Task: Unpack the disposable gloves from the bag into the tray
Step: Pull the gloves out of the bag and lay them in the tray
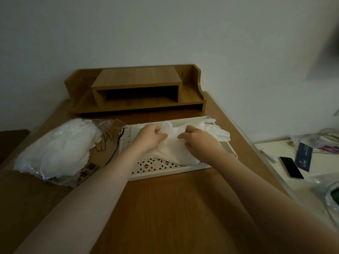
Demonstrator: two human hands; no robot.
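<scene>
A white perforated tray lies across the middle of the wooden table. A heap of thin white disposable gloves lies in it, and some glove fingers hang over its far right rim. My left hand pinches the top of the heap from the left. My right hand, a ring on one finger, grips the same heap from the right. Left of the tray lies the clear plastic bag, open toward the tray and still stuffed with white gloves.
A wooden desk organizer stands at the back against the wall. On a white surface to the right lie a dark phone, a dark blue booklet and a glass bowl. The table ends close on the right.
</scene>
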